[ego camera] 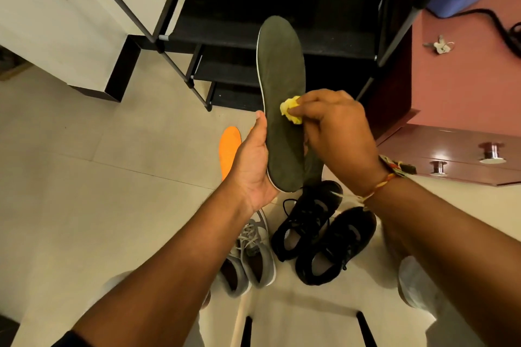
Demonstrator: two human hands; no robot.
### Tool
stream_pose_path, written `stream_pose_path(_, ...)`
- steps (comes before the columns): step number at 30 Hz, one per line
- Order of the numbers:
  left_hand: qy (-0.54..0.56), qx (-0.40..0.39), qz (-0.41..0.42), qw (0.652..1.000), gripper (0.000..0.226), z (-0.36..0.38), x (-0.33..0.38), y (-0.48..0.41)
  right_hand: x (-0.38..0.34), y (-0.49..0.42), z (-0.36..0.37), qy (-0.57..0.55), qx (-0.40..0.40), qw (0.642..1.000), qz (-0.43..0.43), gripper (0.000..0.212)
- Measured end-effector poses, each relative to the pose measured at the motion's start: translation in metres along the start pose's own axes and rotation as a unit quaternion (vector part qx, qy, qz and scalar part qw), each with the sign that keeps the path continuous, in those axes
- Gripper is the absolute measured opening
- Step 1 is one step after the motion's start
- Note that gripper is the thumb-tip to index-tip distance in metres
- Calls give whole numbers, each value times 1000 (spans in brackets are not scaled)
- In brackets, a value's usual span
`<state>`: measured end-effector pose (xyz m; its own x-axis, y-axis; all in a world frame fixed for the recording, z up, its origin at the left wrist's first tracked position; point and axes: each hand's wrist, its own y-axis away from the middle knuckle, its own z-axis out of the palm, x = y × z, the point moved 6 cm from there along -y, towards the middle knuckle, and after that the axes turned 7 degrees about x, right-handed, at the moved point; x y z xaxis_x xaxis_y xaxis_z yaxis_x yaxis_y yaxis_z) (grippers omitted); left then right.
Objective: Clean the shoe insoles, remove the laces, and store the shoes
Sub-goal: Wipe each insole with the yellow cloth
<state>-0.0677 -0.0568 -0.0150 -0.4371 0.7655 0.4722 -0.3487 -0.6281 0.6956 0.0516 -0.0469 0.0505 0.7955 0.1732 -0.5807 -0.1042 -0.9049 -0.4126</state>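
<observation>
Centre frame: dark green insole held upright, toe end up, in front of the black shoe rack. Left hand cups the heel end, thumb pressed along the insole's left edge; the other fingers are hidden behind it, cannot tell how they lie. Right hand has its fingers curled, pinching a crumpled yellow cloth against the insole's middle.

Lower centre, tiled floor: black shoes, laced, just right of grey shoes, also laced. Orange insole lies flat, partly behind the left hand. Keys upper right on a reddish cabinet.
</observation>
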Motion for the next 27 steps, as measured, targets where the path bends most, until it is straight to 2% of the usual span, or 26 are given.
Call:
stream_pose_path(6, 7, 24, 20, 999, 56, -12, 24, -7, -56, 30, 15, -130, -47, 990, -38, 20)
stream_pose_path(10, 15, 9, 15, 1000, 57, -4, 11, -4, -37, 17, 9, -55, -34, 997, -51, 19)
stream_pose_path(13, -44, -3, 11, 999, 55, 6, -3, 3, 0, -2, -5, -6, 12, 1000, 3, 17)
stream_pose_path(17, -95, -26, 7, 995, 59, 7, -6, 4, 18, -7, -15, -14, 34, 998, 56, 14)
stream_pose_path(21, -118, -27, 13, 993, 76, 5, -2, 4, 13, -5, -13, -10, 20, 997, 71, 21)
stream_pose_path(22, -121, -26, 13, 992, 75, 5, 0, 5, 13, -5, -12, -16, 10, 996, 85, 28)
stream_pose_path(24, -118, -26, 29, 992, 54, 3, 5, 5, 11, -5, -9, -17, -16, 996, 89, 43)
stream_pose_path(26, -102, -30, 51, 993, 32, 3, 9, 2, 6, -2, -4, -9, -35, 997, 66, 45)
stream_pose_path(27, -88, -37, 53, 994, 30, 3, 11, 1, 3, 0, -1, -12, -41, 998, 56, 41)
